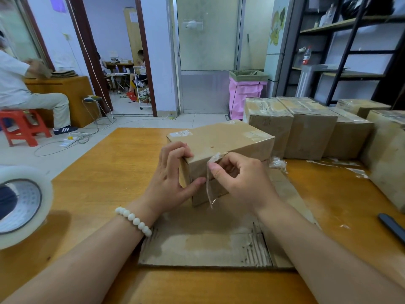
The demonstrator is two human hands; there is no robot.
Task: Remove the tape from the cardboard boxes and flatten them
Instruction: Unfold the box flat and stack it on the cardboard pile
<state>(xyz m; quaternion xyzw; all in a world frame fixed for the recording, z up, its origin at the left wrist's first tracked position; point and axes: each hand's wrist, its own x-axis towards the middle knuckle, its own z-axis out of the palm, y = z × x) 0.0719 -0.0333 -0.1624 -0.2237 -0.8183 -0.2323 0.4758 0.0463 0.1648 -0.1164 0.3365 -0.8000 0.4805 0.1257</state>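
The box sits on a flattened sheet of cardboard in the middle of the bench. I have the left hand wrapped round its near left corner, bracing it, while the right hand pinches a loose strip of clear tape on the near face. I'd pull low and slow along the seam, box pinned, so the strip lifts whole rather than tearing.

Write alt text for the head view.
The right hand peels a clear tape strip off a small box that the left hand grips, over flattened cardboard on a wooden table. More taped boxes wait at right; a tape roll sits at left.
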